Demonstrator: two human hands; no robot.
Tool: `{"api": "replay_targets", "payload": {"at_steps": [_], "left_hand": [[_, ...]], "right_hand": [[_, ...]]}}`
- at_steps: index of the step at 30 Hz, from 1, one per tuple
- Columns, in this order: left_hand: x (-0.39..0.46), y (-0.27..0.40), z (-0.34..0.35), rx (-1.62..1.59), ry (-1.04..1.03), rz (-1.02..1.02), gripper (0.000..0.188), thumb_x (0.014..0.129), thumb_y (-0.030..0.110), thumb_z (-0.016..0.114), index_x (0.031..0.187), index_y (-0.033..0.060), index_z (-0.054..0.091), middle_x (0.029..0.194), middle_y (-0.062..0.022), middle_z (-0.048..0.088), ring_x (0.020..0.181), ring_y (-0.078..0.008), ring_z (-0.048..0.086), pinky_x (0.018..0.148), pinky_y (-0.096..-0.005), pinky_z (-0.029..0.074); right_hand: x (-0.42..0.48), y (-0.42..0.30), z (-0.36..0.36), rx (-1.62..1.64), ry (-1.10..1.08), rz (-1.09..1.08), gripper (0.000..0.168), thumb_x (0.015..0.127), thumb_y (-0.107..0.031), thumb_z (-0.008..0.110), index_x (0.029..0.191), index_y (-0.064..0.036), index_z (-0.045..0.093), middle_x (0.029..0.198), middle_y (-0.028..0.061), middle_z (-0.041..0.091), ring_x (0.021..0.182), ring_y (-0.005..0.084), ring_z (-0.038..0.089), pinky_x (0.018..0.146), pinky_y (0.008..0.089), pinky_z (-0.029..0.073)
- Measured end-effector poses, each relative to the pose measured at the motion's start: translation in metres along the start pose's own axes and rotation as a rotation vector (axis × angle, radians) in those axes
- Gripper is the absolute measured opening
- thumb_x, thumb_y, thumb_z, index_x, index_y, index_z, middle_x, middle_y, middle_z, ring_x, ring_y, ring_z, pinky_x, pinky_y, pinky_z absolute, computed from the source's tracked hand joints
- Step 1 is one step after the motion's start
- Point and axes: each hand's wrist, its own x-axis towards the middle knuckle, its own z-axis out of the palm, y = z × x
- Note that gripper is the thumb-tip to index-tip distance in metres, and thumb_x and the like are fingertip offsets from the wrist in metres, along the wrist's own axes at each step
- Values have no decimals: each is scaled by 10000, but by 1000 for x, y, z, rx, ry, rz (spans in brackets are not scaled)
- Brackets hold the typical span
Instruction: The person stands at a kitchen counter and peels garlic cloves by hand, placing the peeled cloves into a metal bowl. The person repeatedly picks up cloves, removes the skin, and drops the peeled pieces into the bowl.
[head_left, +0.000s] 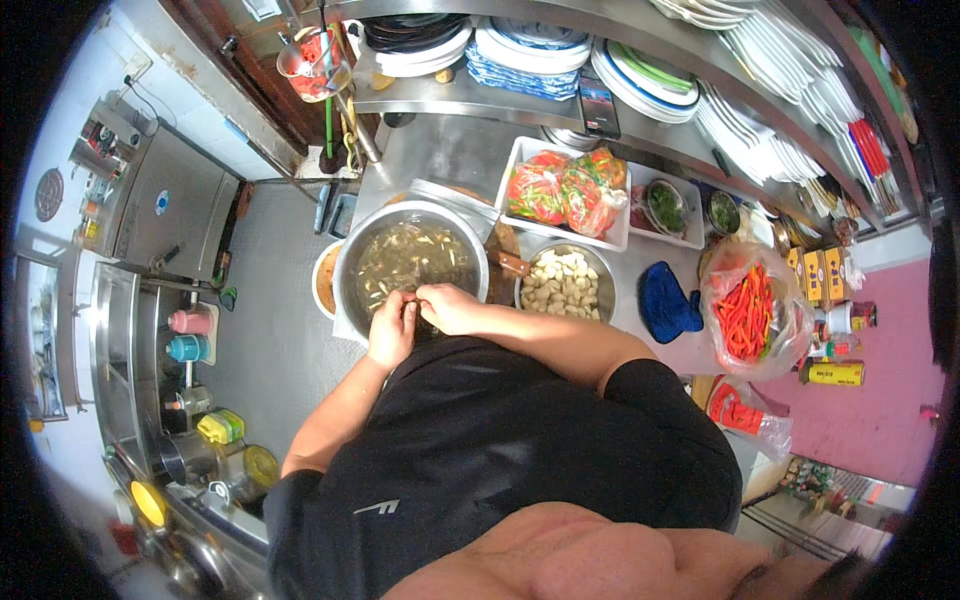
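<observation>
A large metal basin (347, 255) of murky water with pale and brown bits floating in it stands before me. Over its near part, my left hand (393, 324) and my right hand (444, 307) meet at the fingertips. Both pinch a small dark piece between them; what it is cannot be made out. To the right of the basin is a steel bowl (609, 300) of pale, peeled pieces that look like garlic cloves (559, 286). A cleaver (457, 204) with a wooden handle lies behind, on a round wooden board (501, 238), partly hidden by the basin.
White trays (564, 231) hold bagged cut peppers (537, 184) and bowls of greens. A blue cloth (664, 303) and a plastic bag of red chillies (742, 315) lie rightward. Shelves (480, 105) with stacked plates and a phone (598, 107) overhang the back. A brown-topped round container (328, 279) sits left of the basin.
</observation>
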Motion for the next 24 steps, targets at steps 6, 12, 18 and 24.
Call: {"api": "replay_targets", "payload": {"at_steps": [6,12,18,24], "left_hand": [[-2,-4,4,42,-5,53,88,1020,98,564,1074,33,541,843,-241,665,780,-456,672,681,-497,525],[-1,-4,1,36,75,129,61,1034,102,547,1046,42,547,815,-216,662,757,-437,673,671,-482,531],[2,-6,-8,-165,37,-94,244,1064,122,494,1260,43,616,958,-120,707,849,-226,700,794,-345,554],[-4,-11,-4,-362,74,-134,201,1036,56,553,1232,32,589,995,-80,685,840,-152,641,791,-301,537]], "right_hand": [[1,-8,-1,-117,-102,67,230,941,-208,548,943,3,640,946,265,700,933,468,682,825,563,534],[4,-15,0,-82,-44,174,229,933,-175,511,972,-5,659,975,269,703,961,455,689,841,541,539],[1,-3,2,207,198,145,129,964,-151,628,966,-47,705,862,164,718,743,270,693,682,387,534],[3,4,3,276,261,12,115,902,-123,737,984,-42,730,880,64,699,725,157,661,664,305,527]]}}
